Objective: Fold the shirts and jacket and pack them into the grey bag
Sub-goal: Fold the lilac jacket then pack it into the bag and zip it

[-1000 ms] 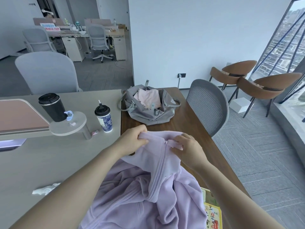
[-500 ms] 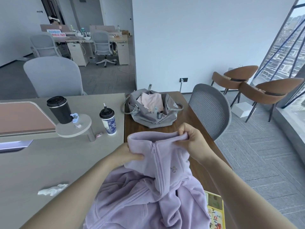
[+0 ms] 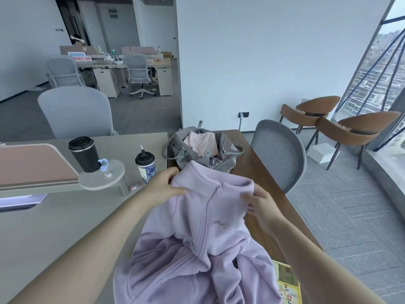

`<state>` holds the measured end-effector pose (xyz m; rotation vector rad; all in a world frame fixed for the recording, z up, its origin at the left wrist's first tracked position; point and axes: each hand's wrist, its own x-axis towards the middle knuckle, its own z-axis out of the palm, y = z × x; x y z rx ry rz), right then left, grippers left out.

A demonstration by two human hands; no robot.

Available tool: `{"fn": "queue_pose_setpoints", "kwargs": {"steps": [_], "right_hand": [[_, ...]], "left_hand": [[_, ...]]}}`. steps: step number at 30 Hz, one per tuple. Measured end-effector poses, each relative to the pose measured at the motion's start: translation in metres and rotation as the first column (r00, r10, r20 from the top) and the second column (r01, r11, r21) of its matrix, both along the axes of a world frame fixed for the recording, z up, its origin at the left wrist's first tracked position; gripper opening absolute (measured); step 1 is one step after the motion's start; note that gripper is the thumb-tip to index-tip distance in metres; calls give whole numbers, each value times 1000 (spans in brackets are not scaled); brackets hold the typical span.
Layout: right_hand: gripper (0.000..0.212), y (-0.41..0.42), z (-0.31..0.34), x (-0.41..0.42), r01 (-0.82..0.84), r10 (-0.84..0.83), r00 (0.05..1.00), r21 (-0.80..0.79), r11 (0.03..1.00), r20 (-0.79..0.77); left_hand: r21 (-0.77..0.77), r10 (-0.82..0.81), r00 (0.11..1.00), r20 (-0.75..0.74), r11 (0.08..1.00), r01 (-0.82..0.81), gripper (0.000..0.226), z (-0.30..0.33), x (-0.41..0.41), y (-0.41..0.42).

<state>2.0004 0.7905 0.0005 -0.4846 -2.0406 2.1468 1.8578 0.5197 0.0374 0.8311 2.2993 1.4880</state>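
Your left hand (image 3: 163, 186) pinches the jacket (image 3: 203, 235) at the collar's left side; your right hand (image 3: 262, 206) holds the right side, fingers curled on the fleece. Jacket zipped, collar lifted — the rest lies crumpled on the desk (image 3: 260, 172). Grey bag (image 3: 221, 152) sits open just beyond, a pink shirt (image 3: 200, 140) inside.

Soft daylight from the right window (image 3: 372, 69), wide-angle edge distortion.
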Motion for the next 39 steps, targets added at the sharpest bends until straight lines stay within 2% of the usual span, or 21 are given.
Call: {"fn": "queue_pose_setpoints", "kwargs": {"steps": [2,4,7,9,12,15,18,19,21,24,25,27,31,33,35,37,39], "right_hand": [[19,0,30,-3,32,-33,995,-10,999,-92],[19,-5,59,-6,32,-37,978,-27,999,-205],[19,-17,97,-4,-45,42,949,-2,999,-312],[11,-24,116,0,-85,90,930,28,996,-357],[8,-32,143,8,-84,98,916,54,995,-388],[8,-34,163,18,-54,80,909,74,996,-409],[12,-35,179,27,-17,48,902,75,997,-429],[13,-37,184,29,-15,44,897,69,997,-440],[12,-45,192,36,-7,38,885,67,998,-464],[16,-61,195,45,16,42,885,122,992,-463],[13,-64,194,48,32,42,892,156,987,-450],[6,-66,191,54,73,30,907,227,971,-420],[15,-57,190,72,119,16,942,377,919,-335],[22,-53,186,79,59,36,979,452,890,-201],[18,-48,178,86,49,-13,997,520,853,-72],[26,-44,175,96,72,-62,997,544,836,-37],[36,-41,179,108,95,-60,994,486,869,-88]], "left_hand": [[-25,-14,999,38,1000,15,67,6,5,-4],[0,-84,984,157,996,85,72,13,12,-6],[36,-158,897,413,987,157,87,26,29,-8],[59,-152,866,476,988,141,92,29,33,-12],[79,-130,930,343,991,109,86,38,33,-20],[222,-117,937,329,974,43,80,60,27,-28],[282,-97,967,234,959,28,36,94,26,-35],[292,-106,975,197,955,45,31,102,26,-37],[236,-169,974,154,963,129,35,110,30,-42],[-5,-225,959,171,973,229,23,95,38,-45],[-36,-220,961,171,973,229,21,89,40,-47],[0,-201,962,185,979,205,20,79,40,-50],[179,-59,976,209,984,21,21,86,37,-53],[239,5,991,135,970,-37,26,98,39,-49],[205,51,999,4,977,-50,27,111,45,-45],[115,73,989,-132,992,-58,21,121,53,-43],[83,59,977,-203,996,-43,14,131,67,-44]]}}
